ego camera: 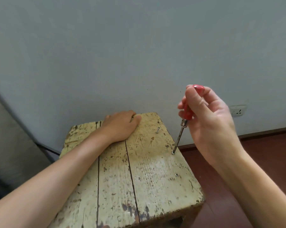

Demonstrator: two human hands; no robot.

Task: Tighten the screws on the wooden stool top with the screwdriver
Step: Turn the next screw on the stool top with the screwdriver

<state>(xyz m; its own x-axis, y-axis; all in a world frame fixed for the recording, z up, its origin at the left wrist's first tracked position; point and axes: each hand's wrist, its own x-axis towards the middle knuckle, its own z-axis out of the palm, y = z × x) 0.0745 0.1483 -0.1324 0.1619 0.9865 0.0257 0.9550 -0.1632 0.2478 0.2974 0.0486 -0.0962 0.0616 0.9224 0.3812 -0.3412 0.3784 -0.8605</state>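
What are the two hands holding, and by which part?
The right hand holds the screwdriver by its red handle. The left hand grips the stool top at its far edge.

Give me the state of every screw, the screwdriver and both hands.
Screwdriver: tilted, tip on middle screw.
Middle screw: nearly flush.
Far screw: sticking up, undriven.
Near screw: flush.
Right hand: grips the red handle.
Left hand: rests on stool top, grips its far edge.
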